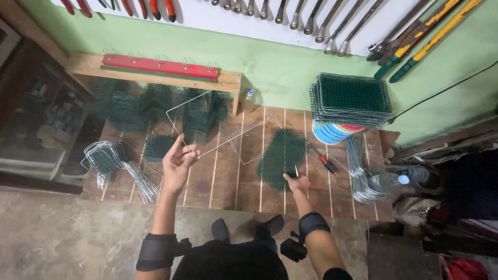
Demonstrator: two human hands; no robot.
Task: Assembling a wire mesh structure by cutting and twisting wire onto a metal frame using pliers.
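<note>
1. Bottles come first: a small clear bottle with a blue cap (249, 99) stands at the end of the wooden shelf against the green wall, and a larger clear plastic bottle with a blue cap (395, 180) lies on its side at the right edge of the wooden platform (228, 176).
2. A round, light-blue tub with a red band (332, 131) sits under a stack of green mesh panels (351, 98) near the wall; any label is too small to tell.
3. My left hand (177, 165) is raised over the left half of the platform, fingers pinched on a corner of a bent wire frame (218, 122) that stretches up and to the right.
4. My right hand (296, 181) rests at the lower edge of a dark green mesh piece (282, 153) lying flat on the boards, closed on a small dark tool (293, 173).
5. A screwdriver with a red and black handle (326, 163) lies just right of the mesh.
6. Bundles of bent wire (116, 166) lie left of my left hand.
</note>
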